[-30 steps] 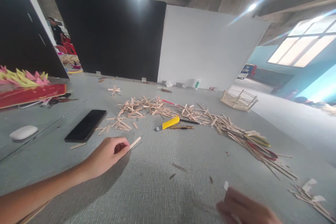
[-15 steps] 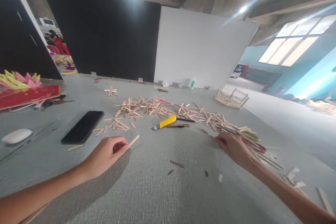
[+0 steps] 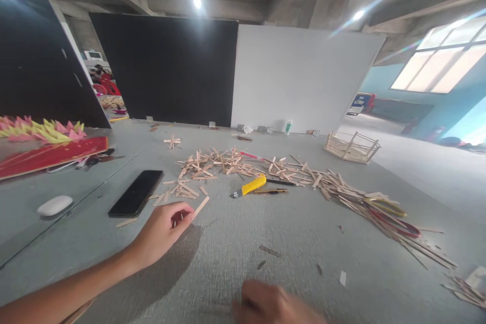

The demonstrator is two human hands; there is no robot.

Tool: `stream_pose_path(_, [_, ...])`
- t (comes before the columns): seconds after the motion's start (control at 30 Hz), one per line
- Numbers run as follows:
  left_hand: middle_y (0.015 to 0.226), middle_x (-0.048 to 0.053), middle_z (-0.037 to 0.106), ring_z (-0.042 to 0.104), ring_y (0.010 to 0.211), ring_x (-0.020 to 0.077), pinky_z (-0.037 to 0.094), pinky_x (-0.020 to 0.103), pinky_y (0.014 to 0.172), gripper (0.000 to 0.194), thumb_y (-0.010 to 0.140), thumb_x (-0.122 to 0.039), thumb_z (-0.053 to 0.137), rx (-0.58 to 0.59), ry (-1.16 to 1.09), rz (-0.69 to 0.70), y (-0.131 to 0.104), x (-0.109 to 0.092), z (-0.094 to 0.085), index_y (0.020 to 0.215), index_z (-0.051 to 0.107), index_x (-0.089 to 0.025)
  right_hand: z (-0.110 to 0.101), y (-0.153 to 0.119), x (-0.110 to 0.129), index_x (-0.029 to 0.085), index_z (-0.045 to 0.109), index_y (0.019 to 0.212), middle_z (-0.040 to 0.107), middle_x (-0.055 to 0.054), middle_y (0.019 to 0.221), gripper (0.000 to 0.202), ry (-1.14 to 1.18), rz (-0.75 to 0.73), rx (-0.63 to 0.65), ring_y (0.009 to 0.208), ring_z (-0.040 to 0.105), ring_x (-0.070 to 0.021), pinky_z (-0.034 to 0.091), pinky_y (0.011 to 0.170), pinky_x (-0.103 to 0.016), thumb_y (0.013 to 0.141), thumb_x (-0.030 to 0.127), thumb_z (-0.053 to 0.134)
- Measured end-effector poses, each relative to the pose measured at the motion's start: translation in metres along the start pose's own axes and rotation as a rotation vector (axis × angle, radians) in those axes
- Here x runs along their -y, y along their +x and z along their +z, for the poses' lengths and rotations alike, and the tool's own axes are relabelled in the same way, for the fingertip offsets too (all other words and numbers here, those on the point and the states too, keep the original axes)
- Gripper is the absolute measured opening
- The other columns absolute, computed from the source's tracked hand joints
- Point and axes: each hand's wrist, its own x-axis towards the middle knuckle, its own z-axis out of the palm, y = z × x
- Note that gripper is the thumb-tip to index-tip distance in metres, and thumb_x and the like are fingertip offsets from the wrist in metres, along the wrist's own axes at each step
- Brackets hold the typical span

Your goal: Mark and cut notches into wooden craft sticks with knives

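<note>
My left hand (image 3: 165, 225) pinches a short flat wooden stick (image 3: 201, 206) whose free end points up and right, just above the grey table (image 3: 228, 248). My right hand (image 3: 268, 301) is at the bottom centre, smeared by motion, low over the table; its fingers are blurred and I cannot tell what they hold. Beyond the hands lies a yellow utility knife (image 3: 253, 185), with a thin craft knife (image 3: 270, 191) and a black pen-like tool (image 3: 281, 181) beside it. A long heap of wooden sticks (image 3: 231, 162) curves behind them.
A black phone (image 3: 136, 193) and a white case (image 3: 55, 205) lie at left, near a red tray (image 3: 53, 156) of paper petals. Scissors (image 3: 393, 217) rest on sticks at right. A stick frame (image 3: 352, 147) stands behind. Dark and white panels (image 3: 292, 76) line the back.
My right hand has moved from beside the stick heap at right to the bottom centre. My left hand still holds the stick. The view has shifted slightly, moving the table items right and down.
</note>
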Motion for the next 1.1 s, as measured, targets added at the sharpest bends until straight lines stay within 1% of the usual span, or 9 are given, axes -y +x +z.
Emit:
stream_pose_path(0.1, [0.071,-0.001,0.065,0.056,0.065,0.0169,0.039,0.026,0.059,0.032,0.100,-0.045,0.052,-0.012,-0.013,-0.003,-0.001,0.001,-0.002,0.089,0.070,-0.021,-0.037,0.033,-0.054,0.016,0.068,0.108,0.070,-0.003,0.100,0.019,-0.069,0.120,-0.088,0.080,0.068,-0.0155,0.059,0.071,-0.033,0.102,0.034,0.065])
stream_pose_path(0.2, [0.071,-0.001,0.065,0.056,0.064,0.0169,0.039,0.025,0.059,0.032,0.100,-0.045,0.052,-0.022,-0.029,0.001,0.000,0.001,-0.003,0.088,0.069,-0.021,-0.088,0.064,-0.115,0.019,0.065,0.126,0.067,-0.009,0.124,0.030,-0.135,0.258,-0.186,0.101,0.069,-0.0222,0.060,0.087,-0.043,0.101,0.036,0.066])
stream_pose_path(0.3, [0.070,-0.001,0.064,0.055,0.063,0.0165,0.039,0.025,0.058,0.032,0.100,-0.044,0.052,-0.029,-0.043,0.008,0.000,0.000,-0.002,0.087,0.069,-0.020,-0.115,0.076,-0.142,0.019,0.064,0.129,0.065,-0.010,0.130,0.034,-0.162,0.318,-0.214,0.106,0.068,-0.0241,0.059,0.089,-0.045,0.101,0.036,0.067])
stream_pose_path(0.47, [0.070,-0.002,0.064,0.055,0.063,0.0159,0.038,0.024,0.058,0.029,0.099,-0.041,0.054,-0.045,-0.053,0.035,0.000,-0.001,-0.001,0.085,0.069,-0.021,-0.092,0.074,-0.101,0.018,0.066,0.123,0.069,-0.008,0.122,0.028,-0.125,0.221,-0.172,0.098,0.070,-0.0214,0.060,0.084,-0.041,0.101,0.036,0.066])
stream_pose_path(0.7, [0.069,-0.002,0.065,0.056,0.062,0.0153,0.040,0.024,0.057,0.029,0.100,-0.039,0.055,-0.068,-0.047,0.079,0.000,-0.002,0.000,0.084,0.070,-0.021,-0.054,0.067,-0.004,0.018,0.073,0.094,0.070,-0.002,0.088,0.010,-0.020,-0.182,0.004,0.081,0.066,-0.0128,0.052,0.075,-0.022,0.095,0.011,0.065])
stream_pose_path(0.8, [0.069,-0.002,0.066,0.056,0.060,0.0147,0.040,0.024,0.057,0.027,0.100,-0.038,0.056,-0.098,-0.047,0.094,-0.001,-0.001,0.000,0.085,0.071,-0.021,-0.041,0.058,0.020,0.019,0.068,0.079,0.067,0.002,0.082,0.013,-0.007,-0.312,0.111,0.071,0.061,-0.0088,0.046,0.063,-0.016,0.091,0.016,0.073])
stream_pose_path(0.93, [0.070,-0.001,0.067,0.058,0.062,0.0151,0.042,0.024,0.057,0.027,0.100,-0.039,0.056,-0.198,-0.064,0.100,-0.004,-0.001,-0.001,0.089,0.072,-0.020,-0.039,0.066,-0.006,0.016,0.067,0.081,0.068,-0.001,0.087,0.017,-0.108,-0.107,0.049,0.074,0.064,-0.0120,0.052,0.066,-0.023,0.096,0.010,0.064])
stream_pose_path(1.03, [0.075,0.001,0.068,0.059,0.065,0.0159,0.044,0.025,0.060,0.028,0.101,-0.040,0.055,-0.292,-0.071,0.112,-0.005,-0.003,-0.003,0.091,0.071,-0.019,-0.067,0.084,-0.065,0.017,0.067,0.117,0.070,-0.006,0.114,0.023,-0.194,0.140,-0.055,0.094,0.070,-0.0198,0.060,0.082,-0.040,0.101,0.033,0.067])
stream_pose_path(1.1, [0.076,0.001,0.069,0.059,0.066,0.0156,0.045,0.025,0.061,0.027,0.100,-0.039,0.056,-0.315,-0.071,0.132,-0.006,-0.005,-0.004,0.092,0.071,-0.019,-0.093,0.092,-0.105,0.018,0.064,0.127,0.067,-0.009,0.126,0.032,-0.244,0.274,-0.117,0.103,0.069,-0.0229,0.060,0.087,-0.044,0.101,0.036,0.066])
